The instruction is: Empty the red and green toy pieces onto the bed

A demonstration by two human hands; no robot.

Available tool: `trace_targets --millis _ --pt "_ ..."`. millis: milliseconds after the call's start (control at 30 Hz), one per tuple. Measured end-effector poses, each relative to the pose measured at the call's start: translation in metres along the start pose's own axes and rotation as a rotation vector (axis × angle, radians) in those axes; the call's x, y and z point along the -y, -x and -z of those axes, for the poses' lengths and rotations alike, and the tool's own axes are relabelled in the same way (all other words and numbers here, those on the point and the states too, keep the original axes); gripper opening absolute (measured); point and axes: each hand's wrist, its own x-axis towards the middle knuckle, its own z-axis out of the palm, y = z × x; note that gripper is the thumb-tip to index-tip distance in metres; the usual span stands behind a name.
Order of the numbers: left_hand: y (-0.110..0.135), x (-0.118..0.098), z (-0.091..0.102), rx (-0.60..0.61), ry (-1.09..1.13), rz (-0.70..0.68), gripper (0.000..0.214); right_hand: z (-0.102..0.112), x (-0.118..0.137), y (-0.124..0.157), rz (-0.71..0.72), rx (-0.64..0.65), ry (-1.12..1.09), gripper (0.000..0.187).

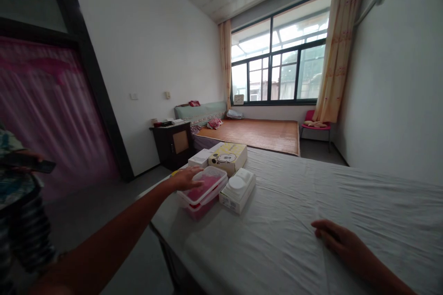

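My left hand (187, 178) reaches out and lies with fingers stretched on the left edge of a clear lidded container with pink contents (204, 190), which stands near the corner of a table under a white cloth (294, 212). My right hand (334, 236) rests palm down on the cloth at the lower right, fingers spread, holding nothing. Right of the container lies a white box with a moulded plastic insert (238, 190). Behind it stand a yellow and white carton with a cartoon face (228, 156) and a white box (200, 157).
Another person stands at the far left edge, holding a dark phone (32, 164). A dark door frame with pink curtain (51, 115) is behind them. Beyond the table are a dark nightstand (173, 144), a bed with a bamboo mat (256, 133), a red chair (315, 125) and a window.
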Motion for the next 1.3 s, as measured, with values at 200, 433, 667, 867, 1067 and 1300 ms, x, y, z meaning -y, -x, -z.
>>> trace_targets --millis 200,433,667,867,1067,1300 --pt "0.032 -0.03 -0.018 0.236 -0.044 -0.092 0.102 0.0 0.003 0.003 0.009 -0.005 0.0 0.039" --pt "0.053 -0.002 -0.025 0.087 0.008 -0.016 0.099 0.0 0.006 0.003 0.023 0.011 0.009 0.035" --pt "0.083 -0.003 -0.028 -0.015 0.081 -0.03 0.088 -0.001 0.011 0.005 0.016 -0.017 0.007 0.035" --pt "0.089 -0.021 -0.045 -0.099 0.126 -0.095 0.088 -0.001 0.014 0.006 0.005 -0.022 0.023 0.035" --pt "0.091 -0.022 -0.034 -0.141 0.144 -0.173 0.067 -0.001 0.014 0.006 0.012 -0.028 0.053 0.036" --pt "0.09 -0.001 -0.026 -0.423 0.131 -0.153 0.042 -0.003 0.005 0.003 0.005 -0.015 0.072 0.035"
